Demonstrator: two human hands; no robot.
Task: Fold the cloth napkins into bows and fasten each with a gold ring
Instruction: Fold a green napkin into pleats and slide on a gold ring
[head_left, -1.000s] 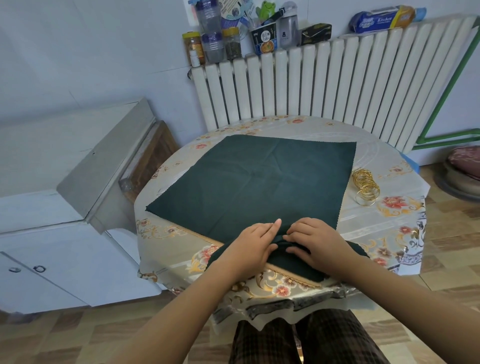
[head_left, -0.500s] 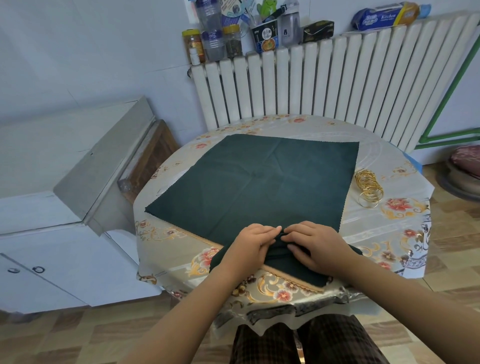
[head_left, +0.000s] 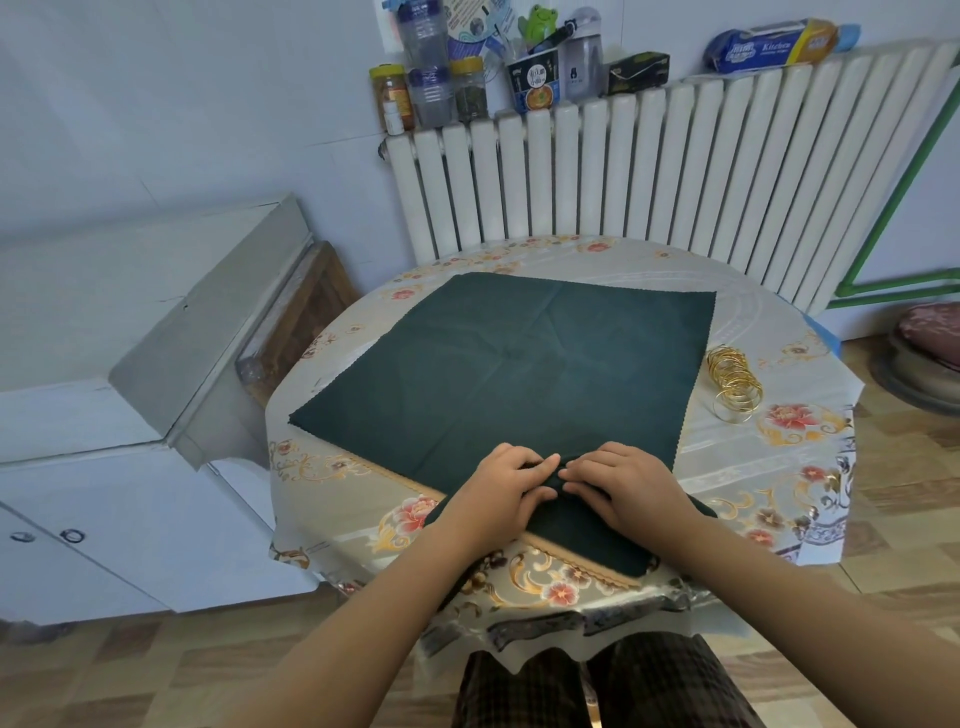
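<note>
Folded napkin (head_left: 587, 530): a dark green cloth is laid at the near edge of the round table (head_left: 769, 467), just in front of the spread napkin; its middle is being gathered.
Spread napkin (head_left: 509, 364): a second green square is laid flat on the table, behind the folded one, untouched.
Gold rings (head_left: 735, 384): a loose pile is seen just right of the spread napkin, well apart from both hands.
Left hand (head_left: 501, 488): fingers are curled onto the folded napkin's middle, and cloth is pinched between them.
Right hand (head_left: 628, 480): fingers are likewise bent and the same ridge of cloth is pinched; the fingertips of both hands are nearly met.
Step in hand: the centre is judged to be pleated for the bow's waist.
Doing it well: the pleats should be kept even and narrow, the pinch held tight and centred, so that a ring can be slid on by one hand without the gather being lost.
Against the earlier frame: the hands are drawn slightly closer together over the ridge, and the cloth between them is bunched higher; napkin and rings are unmoved.
</note>
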